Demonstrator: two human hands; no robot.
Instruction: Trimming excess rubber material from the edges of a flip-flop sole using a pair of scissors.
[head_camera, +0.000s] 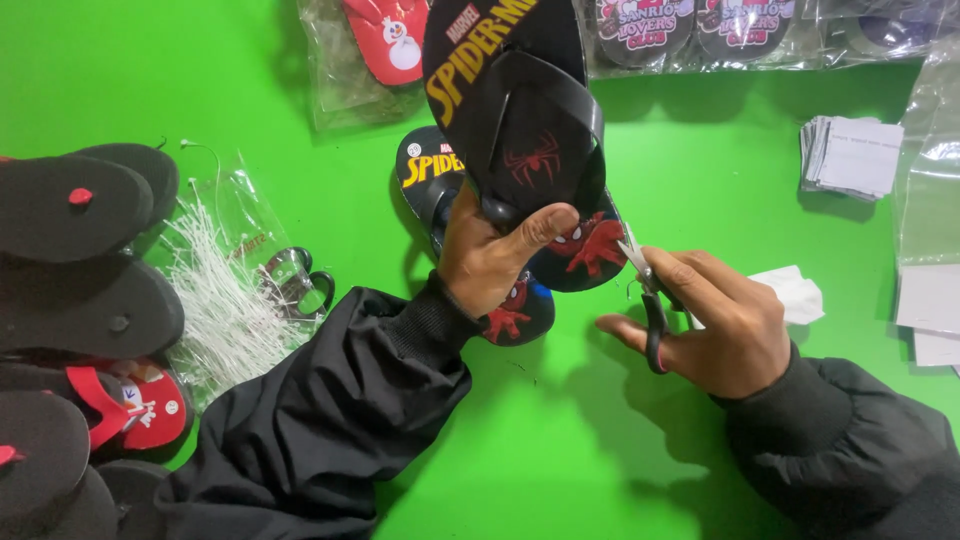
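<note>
My left hand (490, 255) grips a black flip-flop (515, 100) with yellow lettering and a red spider on its strap, held up over the green table (250, 80). A matching flip-flop (520, 305) with red cartoon figures lies beneath it. My right hand (715, 320) holds small scissors (645, 290) with black handles, the blades pointing at the heel edge of the raised flip-flop. Both arms wear black sleeves.
A stack of black-soled flip-flops (80, 260) sits at the left. Beside it lies a clear bag of white plastic tag fasteners (225, 290) with another pair of scissors (295, 280). Bagged sandals (690, 30) line the far edge. White paper tags (850, 155) rest at the right.
</note>
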